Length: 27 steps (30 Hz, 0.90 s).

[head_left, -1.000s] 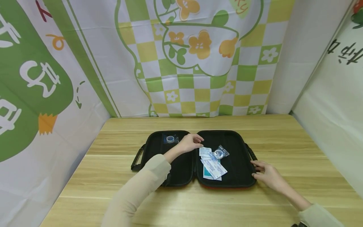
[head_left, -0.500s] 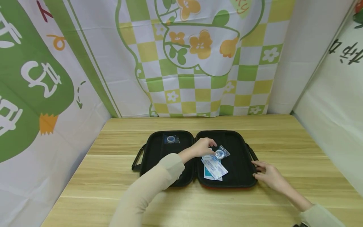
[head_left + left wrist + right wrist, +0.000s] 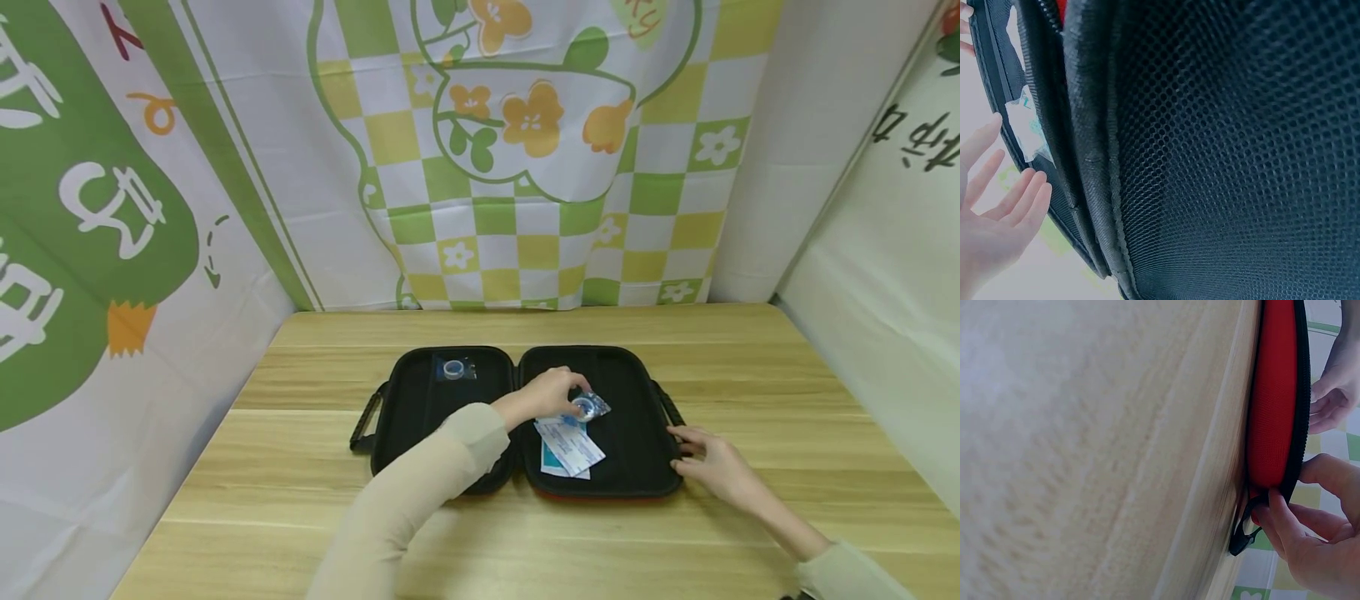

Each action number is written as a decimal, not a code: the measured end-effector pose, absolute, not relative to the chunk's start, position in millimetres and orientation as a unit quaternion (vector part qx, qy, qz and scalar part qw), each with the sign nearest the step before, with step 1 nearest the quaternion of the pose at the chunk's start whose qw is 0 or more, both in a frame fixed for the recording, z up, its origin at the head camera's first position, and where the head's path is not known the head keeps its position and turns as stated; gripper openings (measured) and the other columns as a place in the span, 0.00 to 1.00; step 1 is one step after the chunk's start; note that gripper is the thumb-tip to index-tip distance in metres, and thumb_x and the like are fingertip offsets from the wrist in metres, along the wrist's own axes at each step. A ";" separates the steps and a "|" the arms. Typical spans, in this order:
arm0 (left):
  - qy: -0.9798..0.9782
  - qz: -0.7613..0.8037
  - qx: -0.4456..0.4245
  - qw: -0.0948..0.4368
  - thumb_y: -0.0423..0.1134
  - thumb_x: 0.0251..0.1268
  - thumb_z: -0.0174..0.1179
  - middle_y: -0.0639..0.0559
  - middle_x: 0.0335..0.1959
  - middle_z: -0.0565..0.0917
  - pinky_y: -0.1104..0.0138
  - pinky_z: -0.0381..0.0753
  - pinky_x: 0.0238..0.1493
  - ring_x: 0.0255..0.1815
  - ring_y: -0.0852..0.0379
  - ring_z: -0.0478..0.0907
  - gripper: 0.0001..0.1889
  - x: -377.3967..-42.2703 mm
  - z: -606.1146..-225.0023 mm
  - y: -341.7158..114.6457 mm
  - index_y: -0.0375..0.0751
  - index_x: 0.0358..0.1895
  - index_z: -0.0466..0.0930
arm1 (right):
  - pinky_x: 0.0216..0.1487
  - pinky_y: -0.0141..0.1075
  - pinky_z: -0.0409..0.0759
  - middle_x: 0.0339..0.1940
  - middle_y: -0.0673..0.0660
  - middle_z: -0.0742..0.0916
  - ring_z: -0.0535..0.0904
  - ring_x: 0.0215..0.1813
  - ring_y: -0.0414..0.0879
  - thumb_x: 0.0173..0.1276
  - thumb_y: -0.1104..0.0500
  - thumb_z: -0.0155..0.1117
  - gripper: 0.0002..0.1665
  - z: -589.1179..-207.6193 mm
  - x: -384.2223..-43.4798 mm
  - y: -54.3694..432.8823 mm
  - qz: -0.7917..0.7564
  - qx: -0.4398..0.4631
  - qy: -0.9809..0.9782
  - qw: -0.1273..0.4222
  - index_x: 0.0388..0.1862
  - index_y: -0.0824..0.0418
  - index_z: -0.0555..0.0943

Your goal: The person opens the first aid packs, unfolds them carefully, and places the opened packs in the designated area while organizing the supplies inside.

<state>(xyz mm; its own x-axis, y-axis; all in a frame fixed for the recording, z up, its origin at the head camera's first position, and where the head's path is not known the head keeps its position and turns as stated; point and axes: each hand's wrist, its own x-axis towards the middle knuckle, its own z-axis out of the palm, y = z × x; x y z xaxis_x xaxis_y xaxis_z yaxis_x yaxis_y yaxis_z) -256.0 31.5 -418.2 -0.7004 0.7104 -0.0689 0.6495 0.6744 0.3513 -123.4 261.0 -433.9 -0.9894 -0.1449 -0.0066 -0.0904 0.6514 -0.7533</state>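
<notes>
Case, one, black inside and red outside, lay spread open on one desk in two halves, with two handles, a left handle and a right handle. Two bagged rolls showed inside: a first roll in the left half, a second roll in the right. Near the second lay at least two flat packets, a printed white packet over a teal packet. One left hand was at the second roll, its fingers spread from the thumb; contact could not be told. One right hand pinched the case's right rim between thumb and fingers. Two pale sleeves showed.
</notes>
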 end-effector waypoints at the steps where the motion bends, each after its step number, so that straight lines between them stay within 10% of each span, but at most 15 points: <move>1: 0.908 0.153 0.375 0.103 0.42 0.50 0.65 0.50 0.45 0.76 0.74 0.70 0.44 0.46 0.60 0.72 0.20 -256.6 -418.9 32.3 0.46 0.49 0.77 | 0.35 0.34 0.78 0.55 0.79 0.68 0.72 0.49 0.66 0.56 0.68 0.60 0.29 -433.8 -123.1 261.0 -0.412 -0.064 0.908 0.035 0.56 0.79 0.65; 27: 0.901 0.138 0.390 0.132 0.38 0.48 0.65 0.54 0.49 0.78 0.74 0.69 0.47 0.44 0.63 0.72 0.19 -257.4 -429.1 40.0 0.48 0.48 0.78 | 0.35 0.33 0.78 0.55 0.78 0.68 0.72 0.49 0.65 0.55 0.68 0.61 0.30 -435.7 -123.0 261.7 -0.409 -0.063 0.910 0.028 0.56 0.79 0.66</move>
<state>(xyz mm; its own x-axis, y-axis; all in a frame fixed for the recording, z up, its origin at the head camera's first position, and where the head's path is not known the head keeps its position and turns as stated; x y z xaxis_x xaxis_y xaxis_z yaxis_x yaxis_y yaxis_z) -257.4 40.0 -429.1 -0.6605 0.7395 -0.1303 0.6663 0.6572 0.3523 -123.0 261.7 -435.7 -0.9904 -0.1381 0.0008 -0.0922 0.6569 -0.7483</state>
